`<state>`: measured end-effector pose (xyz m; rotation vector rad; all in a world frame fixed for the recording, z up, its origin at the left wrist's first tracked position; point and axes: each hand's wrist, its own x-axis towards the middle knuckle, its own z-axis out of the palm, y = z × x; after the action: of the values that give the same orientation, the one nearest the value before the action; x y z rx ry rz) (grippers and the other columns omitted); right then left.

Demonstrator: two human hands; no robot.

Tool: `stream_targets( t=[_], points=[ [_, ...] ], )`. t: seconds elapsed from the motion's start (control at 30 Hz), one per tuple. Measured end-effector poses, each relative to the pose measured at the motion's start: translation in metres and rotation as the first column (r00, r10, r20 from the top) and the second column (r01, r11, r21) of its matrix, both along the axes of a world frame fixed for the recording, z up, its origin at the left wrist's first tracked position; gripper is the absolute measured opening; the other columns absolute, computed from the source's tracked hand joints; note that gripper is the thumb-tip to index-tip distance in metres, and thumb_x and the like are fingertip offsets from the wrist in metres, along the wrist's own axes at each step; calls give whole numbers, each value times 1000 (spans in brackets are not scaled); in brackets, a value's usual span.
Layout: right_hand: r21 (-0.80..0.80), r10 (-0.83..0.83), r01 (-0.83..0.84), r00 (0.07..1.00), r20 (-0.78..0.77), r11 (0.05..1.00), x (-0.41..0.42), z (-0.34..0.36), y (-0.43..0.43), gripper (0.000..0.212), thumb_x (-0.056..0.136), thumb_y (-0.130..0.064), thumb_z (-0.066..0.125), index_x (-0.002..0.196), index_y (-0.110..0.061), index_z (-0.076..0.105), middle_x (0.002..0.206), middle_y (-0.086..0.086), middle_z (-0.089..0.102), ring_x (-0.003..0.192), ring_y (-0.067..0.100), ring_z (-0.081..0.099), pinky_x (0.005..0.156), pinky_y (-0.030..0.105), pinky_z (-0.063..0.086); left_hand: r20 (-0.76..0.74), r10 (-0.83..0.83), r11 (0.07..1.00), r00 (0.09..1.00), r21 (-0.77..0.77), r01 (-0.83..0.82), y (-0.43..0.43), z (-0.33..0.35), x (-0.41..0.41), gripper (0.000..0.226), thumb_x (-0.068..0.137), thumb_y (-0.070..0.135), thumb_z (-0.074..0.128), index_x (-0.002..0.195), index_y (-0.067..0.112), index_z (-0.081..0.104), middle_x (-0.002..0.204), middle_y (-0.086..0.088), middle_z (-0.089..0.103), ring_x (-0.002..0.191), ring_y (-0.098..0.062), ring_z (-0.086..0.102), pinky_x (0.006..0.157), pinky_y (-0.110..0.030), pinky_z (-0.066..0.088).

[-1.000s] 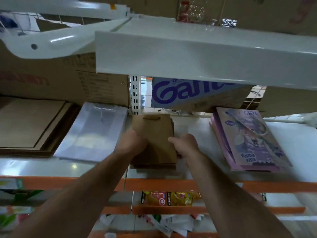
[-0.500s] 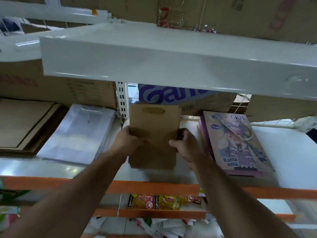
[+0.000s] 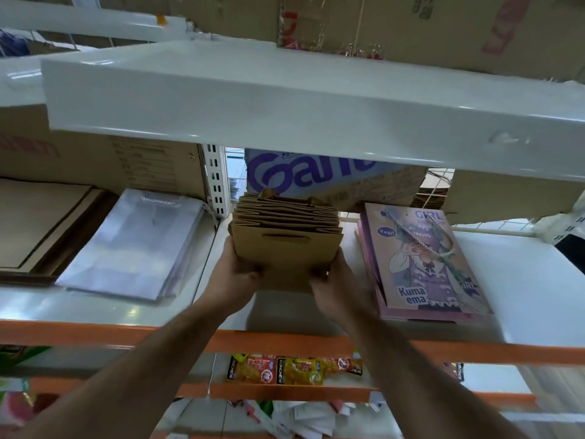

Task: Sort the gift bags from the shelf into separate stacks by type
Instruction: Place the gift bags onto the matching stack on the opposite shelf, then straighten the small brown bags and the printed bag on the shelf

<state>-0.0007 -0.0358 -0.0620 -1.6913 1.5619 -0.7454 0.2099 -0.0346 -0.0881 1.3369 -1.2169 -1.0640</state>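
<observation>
White metal shelving fills the view: an upper shelf (image 3: 285, 99) overhangs the lower shelf (image 3: 506, 280), whose front edge carries an orange rail (image 3: 285, 340). Between the stacks already lying on it, a bundle of small brown paper bags (image 3: 285, 245) stands on end in front of a box with purple lettering (image 3: 310, 175). The bundle's open tops fan out toward the back. The left hand (image 3: 235, 274) and the right hand (image 3: 340, 285) clamp it from either side. The fingers (image 3: 251, 275) of each curl round onto the front bag's lower face, so both hands are full of bags. Squeezing low on both flanks probably keeps the loose bags together as one block. Whether the bottom edge rests on the shelf or hangs just above it I cannot tell.

To the left lies a flat pile of pale translucent bags (image 3: 133, 245), and beyond it larger brown bags (image 3: 38, 223). Just beside the right hand lies a pile of pink cartoon bags (image 3: 424, 261), rope handle uppermost. Each kind has its own patch, so the sorting looks well advanced. The brown bundle seems meant for the gap between its neighbours. Snack packets (image 3: 291, 369) show on the level beneath.
</observation>
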Motion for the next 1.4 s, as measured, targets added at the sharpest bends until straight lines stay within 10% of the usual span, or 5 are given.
stream_targets(
  t=[0.3, 0.47, 0.7, 1.13, 1.4],
  points=[
    [102, -102, 106, 994, -37, 989, -4, -3, -5, 7, 102, -18, 51, 107, -14, 53, 84, 2, 61, 65, 7, 55, 46, 9, 39, 323, 13, 987, 946, 147, -64, -6, -1, -8, 34, 89, 6, 63, 117, 23, 53, 106, 6, 65, 97, -13, 62, 70, -25, 48],
    [176, -264, 266, 964, -33, 948, -10, -11, -23, 13, 89, -18, 60, 83, -6, 62, 73, 13, 61, 63, 21, 56, 56, 29, 38, 427, -28, 968, 904, 237, -82, -21, 8, -20, 17, 87, 20, 68, 103, 16, 64, 93, 0, 68, 84, -17, 65, 63, -30, 52],
    [291, -169, 293, 908, -383, 911, -15, -13, -40, 34, 98, -31, 54, 120, -6, 60, 116, 9, 64, 108, 22, 63, 80, 28, 46, 644, -118, 923, 756, 351, -155, -33, 8, -36, 25, 80, 33, 67, 82, 8, 66, 77, -7, 69, 73, -22, 67, 61, -29, 52],
    [325, -127, 258, 919, -374, 910, -17, -4, -41, 21, 96, -30, 55, 83, -14, 53, 77, -1, 54, 66, 7, 52, 60, 23, 41, 588, -88, 902, 804, 390, -186, -34, 14, -42, 22, 85, 27, 60, 83, 6, 68, 78, -8, 69, 71, -19, 66, 56, -26, 49],
    [-269, -140, 19, 888, -438, 963, 0, 1, -22, 50, 92, -39, 59, 137, -17, 55, 128, 6, 63, 115, 17, 58, 94, 28, 45, 690, 8, 913, 724, 290, -287, -16, 28, -28, 17, 95, 23, 55, 106, 14, 64, 107, -4, 66, 88, -16, 64, 77, -28, 52]
  ],
)
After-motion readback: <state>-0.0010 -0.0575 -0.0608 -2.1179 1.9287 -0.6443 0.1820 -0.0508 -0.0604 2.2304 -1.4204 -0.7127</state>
